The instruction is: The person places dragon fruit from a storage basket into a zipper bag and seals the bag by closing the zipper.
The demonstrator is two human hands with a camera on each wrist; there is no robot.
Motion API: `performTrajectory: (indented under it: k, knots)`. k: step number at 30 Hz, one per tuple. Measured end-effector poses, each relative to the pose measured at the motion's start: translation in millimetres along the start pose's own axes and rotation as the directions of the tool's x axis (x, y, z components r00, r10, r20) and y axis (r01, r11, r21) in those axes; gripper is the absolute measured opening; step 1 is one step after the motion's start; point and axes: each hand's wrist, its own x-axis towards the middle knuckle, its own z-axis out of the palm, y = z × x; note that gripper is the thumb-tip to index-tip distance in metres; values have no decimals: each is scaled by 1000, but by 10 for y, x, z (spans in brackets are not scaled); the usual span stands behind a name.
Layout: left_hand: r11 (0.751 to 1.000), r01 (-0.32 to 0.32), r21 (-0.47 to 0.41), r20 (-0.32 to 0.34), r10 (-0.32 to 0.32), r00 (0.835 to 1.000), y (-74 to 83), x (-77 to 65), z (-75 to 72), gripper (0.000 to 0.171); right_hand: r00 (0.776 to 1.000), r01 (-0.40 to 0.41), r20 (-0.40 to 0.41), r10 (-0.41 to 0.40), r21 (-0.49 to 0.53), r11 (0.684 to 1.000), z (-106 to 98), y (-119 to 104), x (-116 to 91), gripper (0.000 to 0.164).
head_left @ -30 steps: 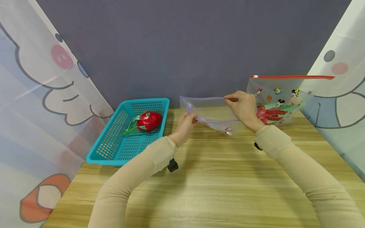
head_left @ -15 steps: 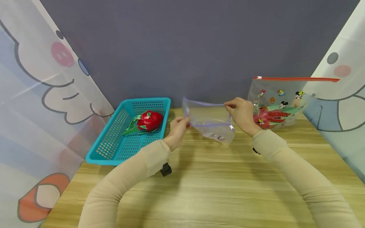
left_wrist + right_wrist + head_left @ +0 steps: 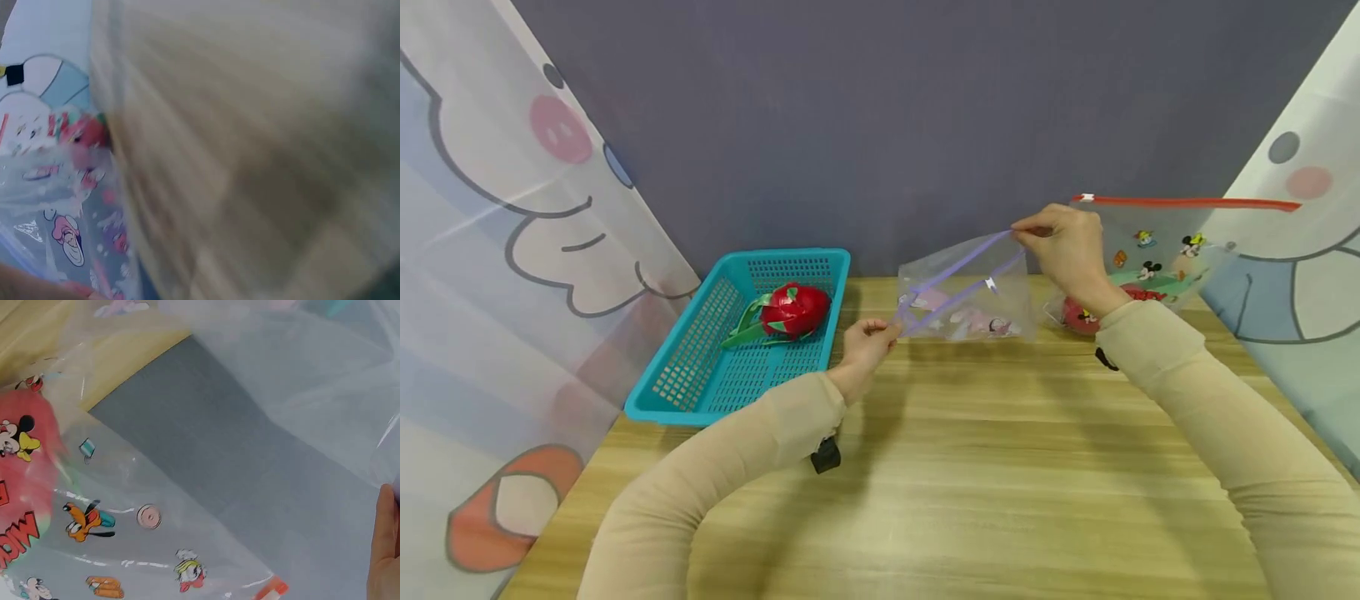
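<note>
A clear slider zip bag [image 3: 973,287] with a purple zip, white slider and pink printed figures hangs slanted between my hands over the table, its mouth parted. My left hand [image 3: 867,350] pinches its lower left corner. Higher up, my right hand [image 3: 1070,254] pinches the zip edge at the top right. Pink prints on the zip bag [image 3: 69,237] fill the lower left of the left wrist view. In the right wrist view, only a few fingers [image 3: 384,550] of my right hand show at the edge.
A second clear zip bag [image 3: 1150,258] with a red zip strip stands at the back right, something red and green inside. Left on the wooden table [image 3: 925,500] is a blue basket [image 3: 640,400] holding a red, green-leaved dragon fruit [image 3: 797,310]. A dark panel [image 3: 887,125] rises behind.
My right hand has moved up and to the right, raising that side of the purple-zip bag. My left hand has shifted slightly left and down; the bag now slants.
</note>
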Motion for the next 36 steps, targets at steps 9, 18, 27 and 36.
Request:
performTrajectory:
  k: [9,18,27,36]
  knots:
    - [992,124,34,62,-126,990,-231,-33,27,14,996,-13,94,12,2,1000,104,22,-139,6]
    - [983,183,9,155,-183,971,-240,-63,18,30,964,-125,242,110,47,991,145,-143,-233,9]
    - [982,190,0,226,-185,956,-165,-100,2,38,949,-86,308,67,48,995,174,-250,-340,8]
    - [993,37,115,406,-81,910,-90,-325,-245,57,955,-23,298,4,61,998,173,-261,-426,8]
